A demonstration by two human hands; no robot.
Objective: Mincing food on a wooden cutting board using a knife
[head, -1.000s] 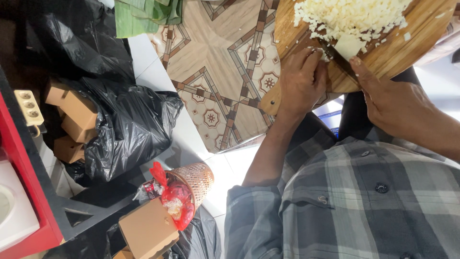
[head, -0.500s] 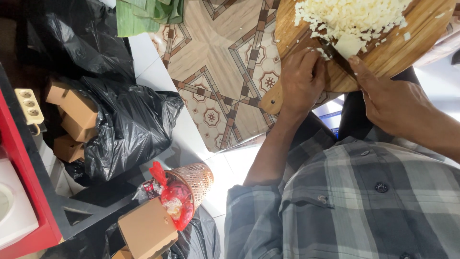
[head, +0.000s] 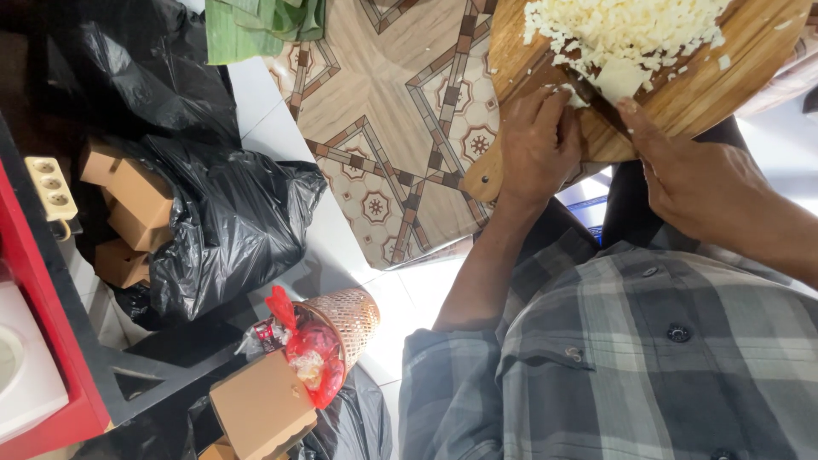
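A round wooden cutting board [head: 724,77] rests on my lap, its short handle [head: 481,181] pointing toward the tiled floor. A heap of finely chopped white pieces [head: 626,30] covers its far side. A larger white chunk [head: 619,79] lies at the heap's near edge. My left hand [head: 537,145] presses down on the board, fingertips on a small white bit beside that chunk. My right hand [head: 699,183] grips a dark-bladed knife [head: 601,100], whose blade lies against the chunk.
I wear a grey plaid shirt [head: 648,358]. On the patterned floor tiles [head: 383,145] at left lie black plastic bags [head: 230,230] holding brown cardboard boxes [head: 136,200]. A small woven basket [head: 345,319] with red wrapping, another box [head: 264,409] and folded green leaves [head: 256,25] are nearby.
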